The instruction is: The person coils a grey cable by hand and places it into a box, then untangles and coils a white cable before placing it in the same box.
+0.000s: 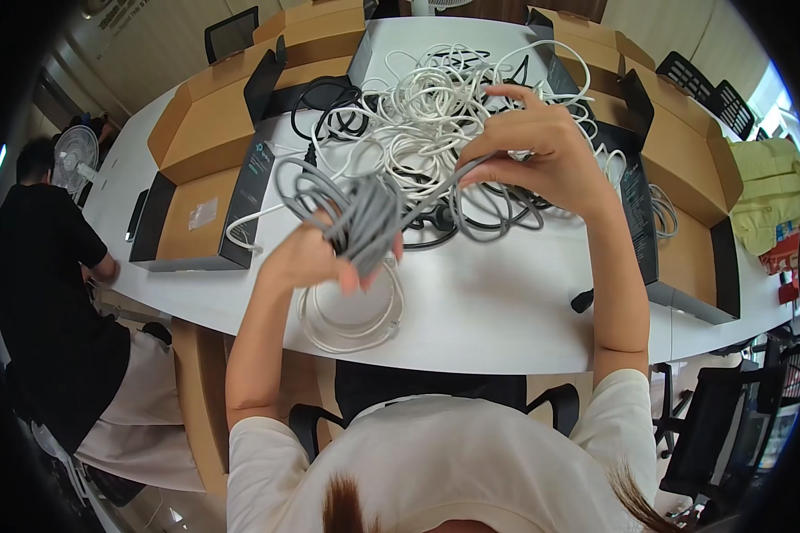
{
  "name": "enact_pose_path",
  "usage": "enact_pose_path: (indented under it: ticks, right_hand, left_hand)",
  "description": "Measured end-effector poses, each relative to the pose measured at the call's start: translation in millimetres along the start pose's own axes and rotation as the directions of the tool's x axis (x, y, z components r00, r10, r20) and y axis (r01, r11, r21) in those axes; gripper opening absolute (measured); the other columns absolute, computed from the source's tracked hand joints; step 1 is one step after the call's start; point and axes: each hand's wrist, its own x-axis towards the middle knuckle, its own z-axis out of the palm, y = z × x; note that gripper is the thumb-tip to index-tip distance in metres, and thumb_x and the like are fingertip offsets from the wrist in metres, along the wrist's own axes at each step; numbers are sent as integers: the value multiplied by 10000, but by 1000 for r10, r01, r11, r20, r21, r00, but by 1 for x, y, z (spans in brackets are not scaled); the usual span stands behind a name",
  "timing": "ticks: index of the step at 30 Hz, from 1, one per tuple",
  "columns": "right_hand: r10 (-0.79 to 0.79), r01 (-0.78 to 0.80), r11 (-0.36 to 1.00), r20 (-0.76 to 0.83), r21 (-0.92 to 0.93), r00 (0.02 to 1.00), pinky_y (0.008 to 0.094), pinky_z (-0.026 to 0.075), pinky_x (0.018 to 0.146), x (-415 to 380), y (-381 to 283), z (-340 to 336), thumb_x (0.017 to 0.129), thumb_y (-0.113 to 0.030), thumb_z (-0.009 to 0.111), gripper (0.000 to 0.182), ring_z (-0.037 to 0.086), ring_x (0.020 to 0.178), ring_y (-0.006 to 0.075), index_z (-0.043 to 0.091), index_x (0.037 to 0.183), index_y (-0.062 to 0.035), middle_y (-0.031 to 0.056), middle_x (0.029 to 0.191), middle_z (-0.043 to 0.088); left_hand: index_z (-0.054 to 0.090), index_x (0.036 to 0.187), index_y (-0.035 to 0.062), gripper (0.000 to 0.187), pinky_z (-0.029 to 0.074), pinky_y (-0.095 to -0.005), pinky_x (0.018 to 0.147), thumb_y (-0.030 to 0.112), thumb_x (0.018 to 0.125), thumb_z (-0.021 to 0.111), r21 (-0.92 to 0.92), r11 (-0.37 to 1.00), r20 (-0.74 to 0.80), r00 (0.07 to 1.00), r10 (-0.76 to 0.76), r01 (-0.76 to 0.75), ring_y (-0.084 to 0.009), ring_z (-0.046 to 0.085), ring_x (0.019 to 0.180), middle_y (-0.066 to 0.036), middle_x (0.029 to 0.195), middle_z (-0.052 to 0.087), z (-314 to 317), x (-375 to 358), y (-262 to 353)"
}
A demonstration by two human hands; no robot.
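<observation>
My left hand (pixel 316 258) is closed around a bundled grey cable (pixel 364 218), held over the near part of the table. A strand of the same grey cable runs to the right, where my right hand (pixel 529 147) pinches it between thumb and fingers. Loose grey loops hang below that pinch. Behind both hands lies a tangled pile of white cables (pixel 427 98) with some black ones among them. A coiled white cable (pixel 351 333) rests on the table just below my left hand.
Open cardboard boxes stand at the left (pixel 182 218) and right (pixel 684 240) of the white table (pixel 471 320); more boxes are behind them. The right box holds a grey coil (pixel 662 213). A person in black (pixel 49 284) sits at the left near a fan (pixel 76 158).
</observation>
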Motion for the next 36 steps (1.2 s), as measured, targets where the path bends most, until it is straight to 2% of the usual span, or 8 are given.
enact_pose_path:
  ticks: [4, 10, 11, 15, 18, 23, 30, 36]
  right_hand:
    - [77, -105, 932, 93, 346, 993, 393, 359, 998, 5, -6, 8, 716, -193, 766, 179, 556, 581, 96, 642, 721, -65, -27, 599, 595]
    - [208, -252, 414, 179, 875, 962, 258, 456, 713, 6, -42, 28, 939, -264, 547, 268, 573, 747, 99, 558, 1015, -7, 52, 851, 610]
    - [245, -455, 487, 384, 746, 890, 328, 450, 865, 13, -45, 20, 797, -749, 405, 874, 593, 870, 191, 444, 1263, -11, 123, 1087, 562]
    - [371, -533, 233, 432, 813, 822, 385, 465, 866, 15, -63, 23, 636, -920, 250, 1211, 597, 961, 251, 213, 1438, -14, 166, 1242, 493]
    - [395, -501, 518, 325, 693, 859, 406, 458, 887, 12, -62, 18, 658, -905, 276, 1181, 576, 1049, 271, 239, 1429, -11, 185, 1313, 461]
    - [543, -379, 438, 96, 815, 834, 266, 414, 894, 12, -57, 20, 885, -387, 589, 414, 557, 967, 121, 646, 1061, -16, 65, 993, 651]
    - [503, -314, 332, 115, 890, 857, 264, 437, 870, 4, -36, 10, 880, -220, 609, 225, 616, 885, 127, 631, 991, -25, 67, 910, 663]
    - [681, -314, 488, -130, 815, 721, 226, 414, 635, -7, 8, -40, 963, -222, 454, 229, 461, 602, 82, 546, 1055, -34, -72, 571, 321]
  left_hand:
    - [559, 1014, -46, 417, 506, -343, 794, 227, 753, 738, -468, 869, 254, 918, 306, -160, -159, 620, 565, -69, 717, 624, 29, -4, 0]
    - [514, 962, 44, 210, 338, -333, 1040, 168, 845, 637, -946, 302, 231, 404, 885, -120, -186, 676, 600, -11, 627, 624, 33, 40, 24]
    - [506, 901, 59, 151, 352, -310, 1001, 170, 860, 599, -939, 263, 153, 418, 896, -220, -154, 649, 525, -3, 601, 618, 37, 38, 32]
    - [493, 815, 77, 94, 388, -243, 928, 149, 841, 546, -845, 232, -97, 563, 821, -483, -117, 627, 517, -17, 551, 611, 40, 17, 43]
    - [469, 786, 99, 91, 397, -213, 891, 157, 822, 529, -755, 200, -348, 640, 685, -624, -57, 578, 464, 33, 484, 577, 49, 2, 47]
    - [451, 780, 104, 97, 401, -211, 853, 149, 813, 530, -702, 299, -309, 655, 690, -646, -42, 536, 403, 57, 459, 527, 43, 1, 42]
    - [459, 788, 97, 96, 401, -215, 857, 116, 817, 549, -701, 338, -285, 681, 674, -628, -81, 557, 401, 32, 494, 552, 47, -1, 32]
    - [488, 910, 78, 124, 336, -375, 1034, 201, 906, 474, -627, 95, -547, 524, 653, -773, -165, 552, 979, 23, 659, 578, 13, -50, 33]
